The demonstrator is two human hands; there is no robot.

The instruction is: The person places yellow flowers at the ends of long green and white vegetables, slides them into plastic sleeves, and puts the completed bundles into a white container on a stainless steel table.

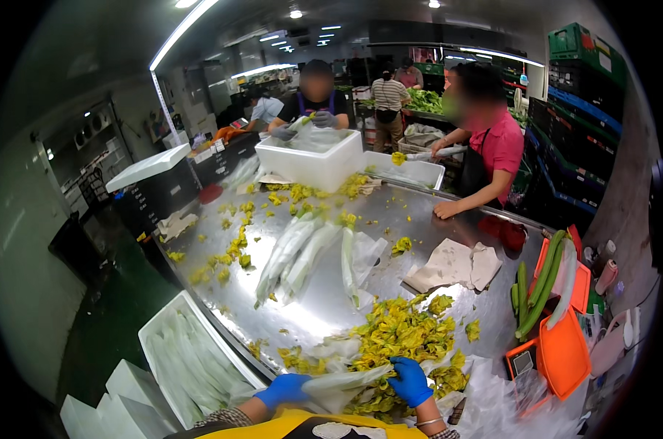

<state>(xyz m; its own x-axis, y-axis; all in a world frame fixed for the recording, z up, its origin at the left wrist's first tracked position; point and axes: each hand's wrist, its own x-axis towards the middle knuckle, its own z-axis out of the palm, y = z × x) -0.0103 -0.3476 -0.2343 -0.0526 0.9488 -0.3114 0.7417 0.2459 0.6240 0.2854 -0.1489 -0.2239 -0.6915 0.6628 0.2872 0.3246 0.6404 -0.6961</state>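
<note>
My left hand [283, 391], in a blue glove, grips one end of a translucent plastic sleeve [345, 384] low in front of me. At the sleeve's other end, my right hand [411, 382], also blue-gloved, has its fingers closed on it. Whether a gourd lies inside the sleeve I cannot tell. Just beyond spreads a heap of yellow wilted blossoms [402, 332]. Farther up the steel table, several long pale green gourds in clear sleeves [304, 252] lie side by side. More sleeved gourds fill a white foam box [186, 351] at the lower left.
The steel table [397, 219] also bears brown paper [455, 266], bare green gourds [545, 285], orange trays [564, 354] and loose plastic bags [490, 389]. Across it, one person in grey gloves works at a foam box [315, 159]; another, in pink [498, 153], holds a sleeved gourd.
</note>
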